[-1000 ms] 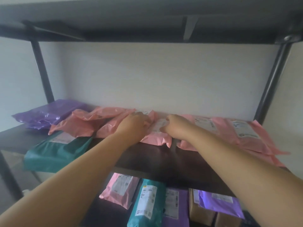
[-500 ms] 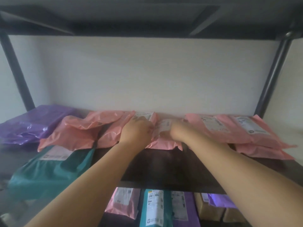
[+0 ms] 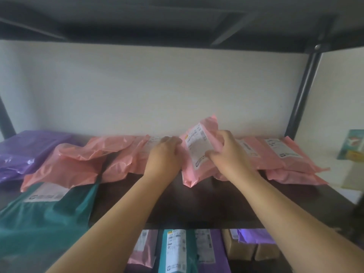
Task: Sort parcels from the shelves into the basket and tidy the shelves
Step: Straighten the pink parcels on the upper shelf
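On the dark shelf board (image 3: 206, 201) lie several pink parcels. My right hand (image 3: 226, 152) grips a small pink parcel (image 3: 199, 154) with a white label and tips it up on its lower edge, label facing left. My left hand (image 3: 165, 154) rests on another pink parcel (image 3: 126, 162) just left of it, with its fingertips against the tilted parcel's edge. More pink parcels (image 3: 285, 154) lie stacked at the right. No basket is in view.
A purple parcel (image 3: 29, 148) lies at the far left and a teal parcel (image 3: 45, 217) at the front left. The lower shelf holds pink, teal and purple parcels (image 3: 177, 251) and brown boxes (image 3: 252, 251). A black upright post (image 3: 301, 95) stands at the right.
My right hand has lifted the small pink parcel from lying flat to tilted upright. My left hand stayed on the parcel beside it. The view came closer to the shelf.
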Action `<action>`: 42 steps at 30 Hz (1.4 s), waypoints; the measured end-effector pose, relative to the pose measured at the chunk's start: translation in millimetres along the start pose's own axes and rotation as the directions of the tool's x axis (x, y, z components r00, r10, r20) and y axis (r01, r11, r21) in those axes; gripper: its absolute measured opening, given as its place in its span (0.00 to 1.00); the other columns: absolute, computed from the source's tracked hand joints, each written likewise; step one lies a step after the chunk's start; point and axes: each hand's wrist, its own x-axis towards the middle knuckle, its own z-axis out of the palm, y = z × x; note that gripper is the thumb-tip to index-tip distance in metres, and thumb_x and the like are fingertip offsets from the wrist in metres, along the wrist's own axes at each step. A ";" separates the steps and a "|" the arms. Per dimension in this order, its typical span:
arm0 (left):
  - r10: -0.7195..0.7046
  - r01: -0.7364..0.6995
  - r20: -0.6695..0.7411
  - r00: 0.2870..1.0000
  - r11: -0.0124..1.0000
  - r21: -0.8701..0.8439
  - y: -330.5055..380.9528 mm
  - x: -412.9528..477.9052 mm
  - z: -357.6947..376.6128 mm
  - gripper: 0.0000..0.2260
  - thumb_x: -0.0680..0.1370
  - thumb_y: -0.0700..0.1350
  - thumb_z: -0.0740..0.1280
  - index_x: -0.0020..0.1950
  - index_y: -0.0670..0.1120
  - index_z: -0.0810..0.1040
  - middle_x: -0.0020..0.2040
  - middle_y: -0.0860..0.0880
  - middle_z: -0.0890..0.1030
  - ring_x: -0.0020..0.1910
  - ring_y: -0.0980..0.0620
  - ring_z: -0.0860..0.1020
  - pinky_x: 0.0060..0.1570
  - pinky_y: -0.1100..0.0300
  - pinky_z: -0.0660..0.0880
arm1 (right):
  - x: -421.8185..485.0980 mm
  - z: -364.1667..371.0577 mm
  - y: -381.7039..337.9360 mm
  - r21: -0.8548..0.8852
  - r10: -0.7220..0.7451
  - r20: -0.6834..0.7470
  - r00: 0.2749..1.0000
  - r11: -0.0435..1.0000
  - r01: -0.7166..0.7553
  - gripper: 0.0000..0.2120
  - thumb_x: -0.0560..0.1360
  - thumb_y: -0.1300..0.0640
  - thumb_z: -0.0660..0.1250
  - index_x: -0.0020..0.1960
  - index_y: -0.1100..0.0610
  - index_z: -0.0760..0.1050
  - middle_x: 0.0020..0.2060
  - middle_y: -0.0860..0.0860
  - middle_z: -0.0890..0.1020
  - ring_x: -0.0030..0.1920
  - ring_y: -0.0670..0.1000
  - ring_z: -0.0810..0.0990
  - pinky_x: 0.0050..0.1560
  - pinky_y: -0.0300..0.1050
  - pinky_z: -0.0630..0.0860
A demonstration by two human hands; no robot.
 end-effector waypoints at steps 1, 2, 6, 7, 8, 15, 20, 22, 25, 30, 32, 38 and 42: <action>-0.050 0.049 -0.007 0.999 0.994 -0.096 3.9 -2.5 1.6 0.15 0.79 0.40 0.60 0.64 0.47 0.77 0.60 0.50 0.79 0.57 0.49 0.77 0.52 0.60 0.71 | -6.1 -3.6 3.2 0.063 -0.010 -0.026 1.000 0.998 0.012 0.26 0.77 0.58 0.70 0.71 0.49 0.64 0.55 0.46 0.75 0.50 0.53 0.81 0.41 0.54 0.84; -0.106 0.103 -0.006 0.994 0.976 -0.194 6.0 -5.3 4.6 0.16 0.79 0.41 0.62 0.66 0.48 0.76 0.61 0.51 0.79 0.57 0.51 0.78 0.52 0.60 0.72 | -11.2 -5.6 7.9 0.160 -0.012 -0.058 0.998 0.987 0.021 0.26 0.77 0.59 0.70 0.71 0.49 0.65 0.56 0.46 0.75 0.50 0.52 0.82 0.38 0.52 0.84; -0.225 0.226 0.057 0.973 0.862 -0.453 13.5 -17.8 12.3 0.16 0.80 0.45 0.63 0.68 0.48 0.73 0.59 0.52 0.81 0.56 0.50 0.80 0.54 0.53 0.77 | -34.8 -8.1 20.1 0.492 0.023 -0.148 0.989 0.869 0.053 0.24 0.76 0.61 0.71 0.68 0.47 0.67 0.55 0.43 0.78 0.47 0.45 0.84 0.34 0.39 0.82; -0.235 0.256 0.106 0.966 0.829 -0.496 13.1 -20.5 13.4 0.14 0.80 0.47 0.63 0.65 0.48 0.75 0.57 0.52 0.82 0.52 0.49 0.81 0.50 0.53 0.78 | -40.6 -7.2 23.7 0.506 0.012 -0.156 0.988 0.859 0.069 0.24 0.76 0.61 0.71 0.67 0.47 0.68 0.53 0.40 0.77 0.47 0.40 0.83 0.36 0.34 0.80; -0.251 0.312 0.185 0.950 0.771 -0.555 13.7 -23.6 13.4 0.11 0.80 0.49 0.63 0.61 0.49 0.77 0.53 0.52 0.83 0.49 0.49 0.82 0.46 0.54 0.79 | -45.4 -5.7 28.0 0.524 0.005 -0.155 0.988 0.848 0.078 0.24 0.76 0.60 0.72 0.67 0.46 0.68 0.53 0.37 0.77 0.48 0.36 0.81 0.38 0.31 0.78; -0.256 0.463 0.388 0.885 0.407 -0.787 -0.4 -28.6 14.5 0.09 0.77 0.45 0.71 0.54 0.44 0.85 0.54 0.45 0.85 0.53 0.43 0.84 0.61 0.41 0.76 | -60.9 2.3 43.9 0.603 0.037 -0.106 0.994 0.797 0.034 0.21 0.74 0.55 0.74 0.65 0.46 0.72 0.51 0.39 0.83 0.49 0.37 0.83 0.39 0.35 0.81; -0.219 0.465 0.414 0.884 0.312 -0.828 -7.1 -32.5 13.8 0.09 0.76 0.42 0.71 0.55 0.44 0.85 0.54 0.42 0.85 0.55 0.41 0.83 0.61 0.43 0.76 | -59.2 1.5 49.7 0.698 0.081 -0.027 0.996 0.715 -0.039 0.13 0.75 0.54 0.73 0.59 0.48 0.77 0.48 0.42 0.86 0.48 0.43 0.86 0.44 0.38 0.82; -0.194 0.467 0.427 0.883 0.263 -0.845 -6.0 -33.6 12.0 0.10 0.76 0.39 0.70 0.56 0.42 0.84 0.56 0.41 0.84 0.56 0.41 0.82 0.60 0.45 0.76 | -59.2 0.6 50.0 0.711 0.086 -0.014 0.996 0.702 -0.050 0.11 0.76 0.54 0.72 0.58 0.49 0.78 0.47 0.43 0.87 0.47 0.43 0.86 0.41 0.35 0.81; -0.191 0.499 0.464 0.865 0.244 -0.831 -4.8 -31.6 9.2 0.10 0.76 0.39 0.68 0.57 0.41 0.83 0.56 0.41 0.84 0.56 0.41 0.82 0.62 0.44 0.75 | -59.0 0.2 51.2 0.700 0.070 0.007 0.997 0.712 -0.055 0.07 0.77 0.57 0.70 0.54 0.49 0.80 0.47 0.45 0.87 0.49 0.45 0.86 0.46 0.38 0.82; -0.128 0.508 0.494 0.860 0.303 -0.806 3.6 -32.6 6.8 0.14 0.74 0.43 0.72 0.59 0.42 0.82 0.55 0.43 0.84 0.55 0.42 0.83 0.62 0.44 0.75 | -57.8 -1.9 54.6 0.704 0.080 0.064 0.995 0.703 -0.101 0.09 0.77 0.59 0.71 0.57 0.54 0.81 0.50 0.49 0.87 0.52 0.50 0.86 0.56 0.52 0.81; -0.111 0.499 0.490 0.865 0.310 -0.809 5.7 -34.0 7.0 0.17 0.70 0.45 0.74 0.57 0.42 0.83 0.54 0.42 0.85 0.54 0.43 0.83 0.61 0.45 0.75 | -58.4 -1.4 54.8 0.684 0.061 0.087 0.994 0.722 -0.104 0.11 0.76 0.59 0.71 0.59 0.55 0.80 0.51 0.49 0.87 0.53 0.50 0.85 0.58 0.55 0.80; -0.052 0.465 0.469 0.882 0.260 -0.846 5.8 -36.5 5.8 0.16 0.70 0.42 0.72 0.58 0.43 0.82 0.54 0.44 0.85 0.54 0.45 0.84 0.52 0.53 0.81 | -58.0 -2.2 55.1 0.706 0.073 0.097 0.993 0.698 -0.120 0.12 0.76 0.60 0.71 0.59 0.56 0.80 0.52 0.48 0.86 0.54 0.49 0.85 0.60 0.53 0.79; -0.028 0.458 0.464 0.885 0.233 -0.858 5.6 -36.8 5.3 0.13 0.70 0.41 0.72 0.54 0.44 0.84 0.55 0.43 0.85 0.55 0.45 0.83 0.52 0.53 0.81 | -57.2 -1.5 54.5 0.711 0.088 0.091 0.992 0.692 -0.126 0.11 0.75 0.61 0.72 0.58 0.56 0.81 0.51 0.48 0.87 0.53 0.48 0.85 0.59 0.51 0.79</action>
